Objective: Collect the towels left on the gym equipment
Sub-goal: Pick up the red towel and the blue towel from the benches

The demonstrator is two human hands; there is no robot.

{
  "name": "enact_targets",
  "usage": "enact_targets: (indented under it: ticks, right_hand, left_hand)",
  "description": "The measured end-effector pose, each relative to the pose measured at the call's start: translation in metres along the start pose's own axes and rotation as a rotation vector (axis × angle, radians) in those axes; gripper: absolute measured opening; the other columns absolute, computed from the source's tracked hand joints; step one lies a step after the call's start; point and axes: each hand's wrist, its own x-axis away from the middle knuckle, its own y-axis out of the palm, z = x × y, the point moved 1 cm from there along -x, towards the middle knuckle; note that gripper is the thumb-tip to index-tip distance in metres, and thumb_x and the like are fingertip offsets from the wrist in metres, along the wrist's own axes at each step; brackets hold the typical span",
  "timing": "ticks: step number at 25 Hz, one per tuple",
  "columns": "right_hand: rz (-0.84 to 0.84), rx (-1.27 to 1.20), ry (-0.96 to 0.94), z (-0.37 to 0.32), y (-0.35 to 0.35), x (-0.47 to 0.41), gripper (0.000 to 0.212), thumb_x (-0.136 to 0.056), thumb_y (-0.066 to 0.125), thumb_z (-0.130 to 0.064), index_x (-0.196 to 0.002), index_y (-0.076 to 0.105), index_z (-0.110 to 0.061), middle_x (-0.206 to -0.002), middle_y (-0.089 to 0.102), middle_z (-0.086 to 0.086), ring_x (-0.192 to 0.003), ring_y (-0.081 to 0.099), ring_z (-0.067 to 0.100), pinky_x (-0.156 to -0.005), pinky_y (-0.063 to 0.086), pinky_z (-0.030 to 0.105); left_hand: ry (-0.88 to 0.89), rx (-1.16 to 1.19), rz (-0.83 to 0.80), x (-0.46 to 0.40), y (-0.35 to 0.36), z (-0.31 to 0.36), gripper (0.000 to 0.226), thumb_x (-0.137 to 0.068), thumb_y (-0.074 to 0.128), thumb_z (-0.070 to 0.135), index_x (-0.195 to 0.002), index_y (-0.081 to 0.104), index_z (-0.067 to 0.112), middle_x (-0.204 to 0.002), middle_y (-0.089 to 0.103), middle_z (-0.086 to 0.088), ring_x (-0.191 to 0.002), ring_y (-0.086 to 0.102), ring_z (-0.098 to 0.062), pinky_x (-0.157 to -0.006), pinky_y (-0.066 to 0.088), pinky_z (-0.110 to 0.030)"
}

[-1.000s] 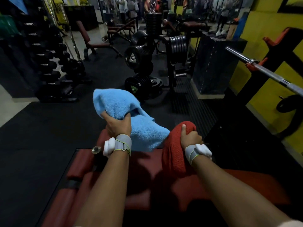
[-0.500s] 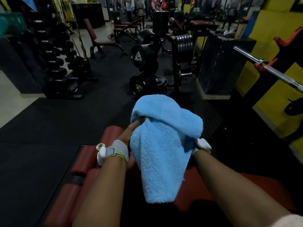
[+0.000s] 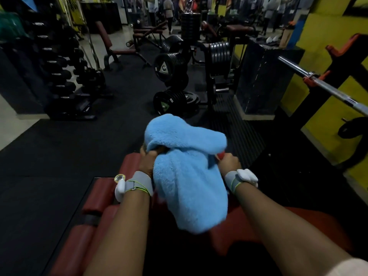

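Note:
A fluffy light-blue towel [image 3: 189,176] hangs bunched between my two hands above a dark red padded bench [image 3: 298,226]. My left hand [image 3: 148,162] grips the towel's upper left fold. My right hand [image 3: 229,161] is closed at the towel's right side, and a sliver of the red towel [image 3: 220,155] shows by its fingers. The blue towel covers the rest of the red one. Both wrists wear grey straps with white devices.
Red roller pads [image 3: 99,194] stick out at the bench's left. Stacked black weight plates [image 3: 171,100] stand ahead, a dumbbell rack [image 3: 65,76] at the left, and a steel barbell [image 3: 322,84] on its rack by the yellow wall at the right. People stand far back.
The blue towel, held out to the left a second ago, has been brought over the red towel in my right hand. Both hands now hold the bundle close together.

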Motion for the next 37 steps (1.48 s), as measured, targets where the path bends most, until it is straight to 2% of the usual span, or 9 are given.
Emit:
enact_targets:
  ticks: [2,3,5,7,10,12,20,30,37]
  right_hand:
    - [0.138,0.008,0.065,0.001,-0.016,0.003,0.068,-0.094,0.040,-0.055,-0.109,0.063,0.008,-0.115,0.062,0.030,-0.112,0.056,0.044,-0.092,0.043,0.041]
    - [0.217,0.013,0.072,-0.003,-0.023,0.006,0.072,-0.094,0.038,-0.057,-0.107,0.063,0.009,-0.114,0.062,0.031,-0.110,0.056,0.045,-0.092,0.042,0.042]
    - [0.277,0.051,0.053,-0.017,-0.027,0.013,0.074,-0.093,0.035,-0.060,-0.105,0.064,0.007,-0.112,0.063,0.030,-0.107,0.057,0.046,-0.090,0.043,0.042]
    - [0.243,0.100,-0.069,-0.046,-0.012,0.028,0.073,-0.092,0.032,-0.063,-0.105,0.065,0.001,-0.109,0.065,0.026,-0.105,0.059,0.044,-0.087,0.045,0.041]
    - [0.183,0.187,-0.227,-0.076,0.012,0.047,0.071,-0.090,0.030,-0.066,-0.106,0.067,-0.008,-0.109,0.066,0.022,-0.105,0.061,0.042,-0.085,0.046,0.038]
    - [0.179,0.181,-0.236,-0.079,0.024,0.052,0.069,-0.090,0.030,-0.067,-0.107,0.067,-0.010,-0.109,0.067,0.021,-0.104,0.061,0.041,-0.084,0.046,0.038]
    - [0.068,0.193,-0.392,-0.101,0.046,0.050,0.071,-0.089,0.029,-0.068,-0.102,0.068,-0.011,-0.105,0.068,0.019,-0.101,0.062,0.041,-0.081,0.047,0.038]
    - [-0.281,0.224,-0.788,-0.147,0.072,0.091,0.076,-0.089,0.030,-0.068,-0.097,0.066,-0.002,-0.105,0.067,0.022,-0.100,0.061,0.041,-0.085,0.045,0.039]
    - [-0.723,0.170,-1.009,-0.157,0.138,0.248,0.077,-0.086,0.033,-0.072,-0.103,0.067,-0.006,-0.110,0.066,0.022,-0.104,0.059,0.042,-0.092,0.044,0.041]
  left_hand:
    - [0.154,-0.098,0.122,-0.015,-0.019,0.001,0.076,-0.055,0.077,0.016,-0.126,0.050,0.018,-0.121,0.061,-0.013,-0.100,0.062,-0.024,-0.092,0.052,-0.037]
    - [0.227,-0.257,0.174,-0.018,-0.026,0.003,0.070,-0.056,0.077,0.017,-0.122,0.052,0.019,-0.120,0.060,-0.012,-0.107,0.061,-0.028,-0.097,0.049,-0.040]
    - [0.268,-0.702,0.274,-0.021,-0.030,0.005,0.065,-0.065,0.075,0.018,-0.124,0.048,0.013,-0.122,0.053,-0.016,-0.112,0.055,-0.035,-0.095,0.045,-0.040]
    - [0.340,-0.907,0.265,-0.013,-0.027,0.006,0.067,-0.067,0.071,0.022,-0.127,0.043,0.012,-0.120,0.047,-0.018,-0.111,0.052,-0.041,-0.092,0.044,-0.044]
    - [0.354,-0.823,0.198,-0.002,-0.012,0.006,0.063,-0.068,0.071,0.023,-0.124,0.044,0.013,-0.122,0.046,-0.015,-0.113,0.052,-0.039,-0.091,0.044,-0.042]
    - [0.343,-0.803,0.201,0.001,-0.006,0.010,0.064,-0.070,0.071,0.024,-0.127,0.043,0.014,-0.125,0.046,-0.014,-0.114,0.052,-0.037,-0.089,0.044,-0.039]
    - [0.292,-0.808,0.413,0.000,-0.027,0.016,0.070,-0.070,0.072,0.026,-0.131,0.040,0.015,-0.127,0.044,-0.013,-0.118,0.050,-0.038,-0.091,0.043,-0.042]
    - [0.178,-0.691,0.855,0.061,-0.081,0.022,0.081,-0.073,0.072,0.027,-0.141,0.031,0.016,-0.137,0.038,-0.013,-0.126,0.044,-0.037,-0.098,0.040,-0.043]
    - [0.043,-0.597,1.313,0.200,-0.189,0.013,0.079,-0.074,0.072,0.027,-0.140,0.031,0.016,-0.137,0.038,-0.012,-0.127,0.042,-0.036,-0.100,0.038,-0.043]
